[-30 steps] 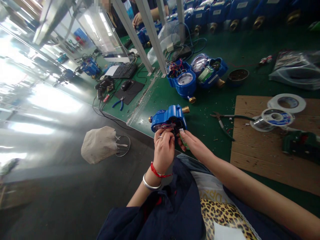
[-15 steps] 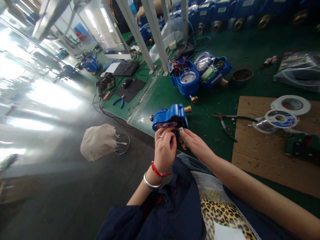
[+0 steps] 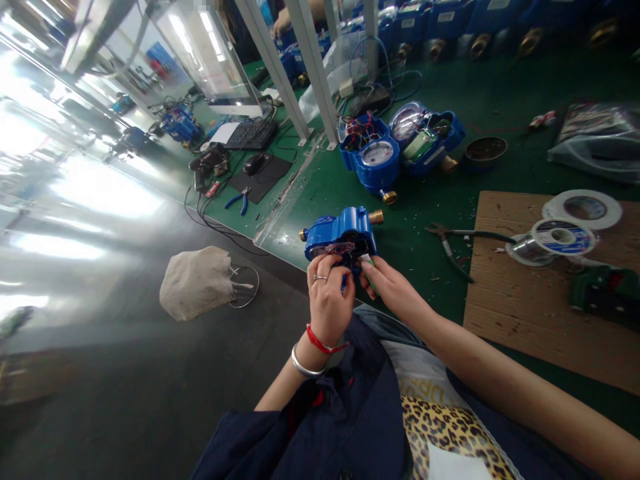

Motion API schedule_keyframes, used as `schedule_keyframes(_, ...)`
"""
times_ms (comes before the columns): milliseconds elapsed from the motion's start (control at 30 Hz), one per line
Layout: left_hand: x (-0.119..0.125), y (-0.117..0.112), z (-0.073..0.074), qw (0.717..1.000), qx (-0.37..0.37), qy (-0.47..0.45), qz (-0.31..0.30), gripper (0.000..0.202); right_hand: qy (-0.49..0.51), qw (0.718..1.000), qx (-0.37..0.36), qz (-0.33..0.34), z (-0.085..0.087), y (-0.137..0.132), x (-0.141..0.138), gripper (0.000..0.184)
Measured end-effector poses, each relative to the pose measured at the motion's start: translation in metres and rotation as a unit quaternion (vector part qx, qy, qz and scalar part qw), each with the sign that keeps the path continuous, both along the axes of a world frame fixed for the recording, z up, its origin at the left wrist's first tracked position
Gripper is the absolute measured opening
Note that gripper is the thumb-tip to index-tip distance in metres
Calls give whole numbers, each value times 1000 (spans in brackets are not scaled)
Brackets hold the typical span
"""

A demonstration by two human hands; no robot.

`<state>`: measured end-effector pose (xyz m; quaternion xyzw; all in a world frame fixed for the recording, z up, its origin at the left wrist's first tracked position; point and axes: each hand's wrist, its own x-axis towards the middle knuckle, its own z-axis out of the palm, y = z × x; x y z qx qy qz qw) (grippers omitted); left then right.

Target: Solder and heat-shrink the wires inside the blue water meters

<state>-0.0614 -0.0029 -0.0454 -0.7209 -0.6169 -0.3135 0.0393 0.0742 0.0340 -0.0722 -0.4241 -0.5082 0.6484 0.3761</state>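
A blue water meter [image 3: 340, 231] with brass pipe ends lies tilted at the front edge of the green bench, its open housing facing me and thin wires showing inside. My left hand [image 3: 330, 293], with a ring and bracelets, has its fingers curled over the near rim of that housing; its fingertips are partly hidden. Just right of it, my right hand [image 3: 387, 283] pinches a small green circuit board [image 3: 369, 268] with a white piece on its top end, close against the meter's opening. Most of the board is covered by the fingers.
Two opened blue meters [image 3: 376, 155] stand behind. To the right are cutting pliers [image 3: 445, 233], a solder spool [image 3: 563, 238], a tape roll [image 3: 583, 209] and cardboard [image 3: 525, 300]. A cloth-covered stool [image 3: 197, 283] stands left. Another person's hand [image 3: 283, 23] shows at the back.
My right hand has shifted slightly, and the green board has turned a little upright beside the housing. My left hand has barely moved at the meter's rim.
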Motion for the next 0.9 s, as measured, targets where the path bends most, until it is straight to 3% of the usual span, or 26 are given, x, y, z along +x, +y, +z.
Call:
schedule_keyframes(133, 1, 0, -2, 1000, 14, 6, 2, 8, -28, 999, 26, 6, 6, -2, 5, 31)
schedule_keyframes(500, 1, 0, -7, 999, 26, 21, 1, 8, -27, 999, -26, 20, 4, -2, 4, 41)
schedule_keyframes(733, 3, 0, -10, 999, 41, 24, 6, 8, -28, 990, -139, 9, 12, 8, 1, 59)
schedule_keyframes(900, 3, 1, -11, 999, 52, 15, 1, 10, -73, 982, -175, 23, 22, 15, -5, 51)
